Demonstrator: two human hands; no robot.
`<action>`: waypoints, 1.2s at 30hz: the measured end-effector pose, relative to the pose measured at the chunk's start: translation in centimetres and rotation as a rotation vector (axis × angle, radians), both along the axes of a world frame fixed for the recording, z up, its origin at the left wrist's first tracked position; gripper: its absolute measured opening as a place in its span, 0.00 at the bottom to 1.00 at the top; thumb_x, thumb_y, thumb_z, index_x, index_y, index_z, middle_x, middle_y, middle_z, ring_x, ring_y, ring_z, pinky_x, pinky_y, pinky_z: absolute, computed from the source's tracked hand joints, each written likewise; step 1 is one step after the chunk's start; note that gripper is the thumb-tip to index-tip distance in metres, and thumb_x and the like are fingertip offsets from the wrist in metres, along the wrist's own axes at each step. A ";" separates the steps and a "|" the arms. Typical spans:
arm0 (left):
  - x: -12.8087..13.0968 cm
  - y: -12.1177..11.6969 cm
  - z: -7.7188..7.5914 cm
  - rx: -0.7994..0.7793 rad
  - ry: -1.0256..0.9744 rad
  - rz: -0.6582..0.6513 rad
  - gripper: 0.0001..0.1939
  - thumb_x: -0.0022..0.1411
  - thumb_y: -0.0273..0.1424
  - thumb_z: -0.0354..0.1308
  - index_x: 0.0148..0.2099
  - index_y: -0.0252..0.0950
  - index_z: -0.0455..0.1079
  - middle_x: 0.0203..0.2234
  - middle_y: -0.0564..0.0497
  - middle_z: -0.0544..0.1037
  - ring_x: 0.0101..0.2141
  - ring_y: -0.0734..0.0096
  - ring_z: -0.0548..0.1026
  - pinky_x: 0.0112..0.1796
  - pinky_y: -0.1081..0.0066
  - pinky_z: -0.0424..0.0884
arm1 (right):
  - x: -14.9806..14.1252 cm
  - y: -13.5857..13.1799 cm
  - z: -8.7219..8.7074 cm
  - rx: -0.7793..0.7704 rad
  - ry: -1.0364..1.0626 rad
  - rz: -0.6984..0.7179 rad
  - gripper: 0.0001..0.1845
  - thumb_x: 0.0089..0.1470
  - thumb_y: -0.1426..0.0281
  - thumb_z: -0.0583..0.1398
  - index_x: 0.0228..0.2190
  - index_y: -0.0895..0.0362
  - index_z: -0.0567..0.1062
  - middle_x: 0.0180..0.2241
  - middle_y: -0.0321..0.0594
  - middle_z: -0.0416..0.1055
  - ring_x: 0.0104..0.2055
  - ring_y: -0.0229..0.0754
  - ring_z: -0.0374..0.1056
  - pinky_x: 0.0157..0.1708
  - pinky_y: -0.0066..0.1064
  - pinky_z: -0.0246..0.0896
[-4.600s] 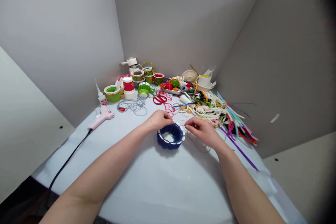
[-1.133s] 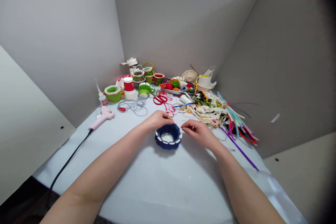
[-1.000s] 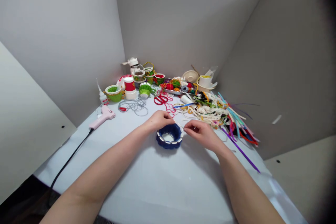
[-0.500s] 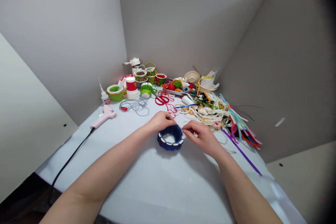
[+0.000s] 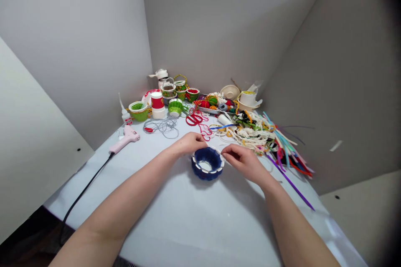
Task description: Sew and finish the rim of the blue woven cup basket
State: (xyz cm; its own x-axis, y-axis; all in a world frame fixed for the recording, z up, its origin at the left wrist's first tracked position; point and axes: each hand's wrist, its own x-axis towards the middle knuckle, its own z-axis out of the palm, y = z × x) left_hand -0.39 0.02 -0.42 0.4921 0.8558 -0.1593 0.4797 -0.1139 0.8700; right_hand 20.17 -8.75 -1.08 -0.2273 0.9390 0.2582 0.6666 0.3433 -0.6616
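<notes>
In the middle of the table sits a small round blue basket (image 5: pixel 207 174) with scalloped sides and a white trim at its rim, its opening facing up. My left hand (image 5: pixel 191 143) is closed at the far left of the rim, its fingertips partly hidden behind the edge. At the right side of the rim, my right hand (image 5: pixel 242 162) has its thumb and index finger pinched together, touching or very near the trim. Whatever lies between those fingertips is too small to make out.
A pink glue gun (image 5: pixel 125 139) with a black cable lies left, near a glue bottle (image 5: pixel 126 117). Red scissors (image 5: pixel 194 120) and a grey cord (image 5: pixel 161 126) lie beyond the basket. Cords and pipe cleaners (image 5: pixel 286 150) heap up right. Finished small baskets (image 5: pixel 169 89) stand behind.
The blue basket has shifted slightly to the right and shows a little more of its inside. My right hand has moved slightly right with it; my left hand has barely moved.
</notes>
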 end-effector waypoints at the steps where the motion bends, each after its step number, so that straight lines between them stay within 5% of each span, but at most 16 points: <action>1: -0.1 0.1 0.0 0.002 0.004 -0.002 0.10 0.46 0.35 0.57 0.29 0.33 0.71 0.20 0.55 0.70 0.22 0.77 0.64 0.22 0.77 0.58 | 0.1 0.1 -0.1 -0.021 0.014 0.004 0.10 0.57 0.65 0.55 0.31 0.56 0.73 0.28 0.37 0.71 0.28 0.37 0.63 0.28 0.27 0.57; 9: -1.0 0.6 0.3 -0.107 0.029 -0.135 0.08 0.45 0.33 0.55 0.29 0.35 0.68 0.18 0.57 0.67 0.20 0.77 0.64 0.21 0.77 0.59 | 0.4 0.7 -0.7 -0.140 0.048 0.078 0.10 0.55 0.67 0.55 0.30 0.57 0.74 0.28 0.37 0.71 0.29 0.36 0.63 0.28 0.26 0.57; 15: -0.9 0.3 1.0 0.058 0.018 -0.189 0.13 0.47 0.35 0.57 0.36 0.35 0.73 0.29 0.53 0.76 0.30 0.73 0.71 0.30 0.77 0.65 | -0.3 0.9 -1.3 -0.111 0.027 0.073 0.09 0.55 0.70 0.54 0.31 0.58 0.74 0.29 0.38 0.72 0.31 0.37 0.64 0.31 0.26 0.58; 20: 0.8 -0.4 0.0 0.112 -0.094 -0.243 0.16 0.50 0.38 0.58 0.36 0.31 0.75 0.31 0.48 0.79 0.34 0.68 0.74 0.36 0.74 0.68 | -0.5 1.0 -1.5 -0.093 0.031 0.074 0.09 0.54 0.70 0.54 0.31 0.58 0.74 0.29 0.37 0.72 0.30 0.37 0.64 0.30 0.26 0.57; 28: 1.2 0.1 -1.5 0.134 -0.114 -0.126 0.13 0.50 0.36 0.58 0.31 0.31 0.75 0.27 0.49 0.78 0.30 0.70 0.73 0.33 0.74 0.67 | 0.5 0.9 -1.0 -0.147 0.010 0.069 0.09 0.55 0.68 0.55 0.32 0.57 0.74 0.29 0.37 0.72 0.30 0.37 0.63 0.30 0.26 0.57; 36: 1.1 0.3 -1.9 0.235 -0.037 -0.021 0.12 0.51 0.37 0.57 0.30 0.32 0.75 0.26 0.50 0.78 0.30 0.70 0.72 0.31 0.73 0.66 | 0.6 0.4 -0.1 -0.044 0.026 -0.015 0.10 0.56 0.64 0.55 0.31 0.57 0.73 0.29 0.39 0.71 0.29 0.37 0.63 0.27 0.27 0.57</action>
State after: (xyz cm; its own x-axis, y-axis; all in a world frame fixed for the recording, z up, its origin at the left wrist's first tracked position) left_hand 0.71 0.35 -2.34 0.5119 0.8568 0.0618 0.4431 -0.3250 0.8355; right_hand 20.76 -8.33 -1.19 -0.2072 0.9527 0.2223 0.6538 0.3039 -0.6930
